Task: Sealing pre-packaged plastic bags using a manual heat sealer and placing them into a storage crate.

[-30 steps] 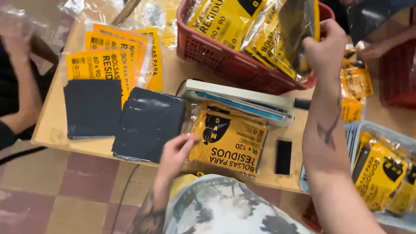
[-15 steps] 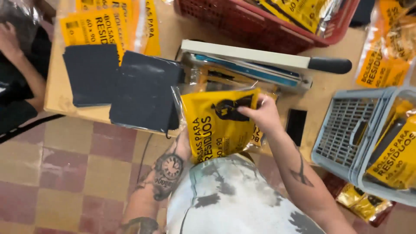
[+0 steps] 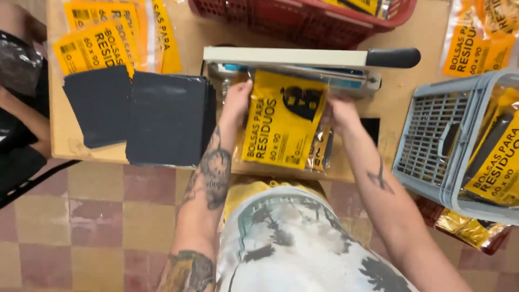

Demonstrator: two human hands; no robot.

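Note:
A yellow packet of folded bags in clear plastic (image 3: pixel 281 121) lies on the wooden table, its top edge under the bar of a white heat sealer (image 3: pixel 286 57) with a black handle (image 3: pixel 393 57). My left hand (image 3: pixel 237 101) grips the packet's left edge. My right hand (image 3: pixel 339 114) grips its right edge. Both hands sit just in front of the sealer. More yellow packets lie under the one I hold.
Two stacks of dark folded bags (image 3: pixel 162 116) lie left of the packet. Yellow packets (image 3: pixel 102 46) sit at the back left. A red basket (image 3: pixel 303 19) stands behind the sealer. A grey crate (image 3: pixel 432 140) with packets is on the right. Another person's arm (image 3: pixel 21 113) is at the far left.
My right hand came down from the red basket with a yellow packet. Both hands now hold it flat under the sealer bar, and the view has shifted toward the table.

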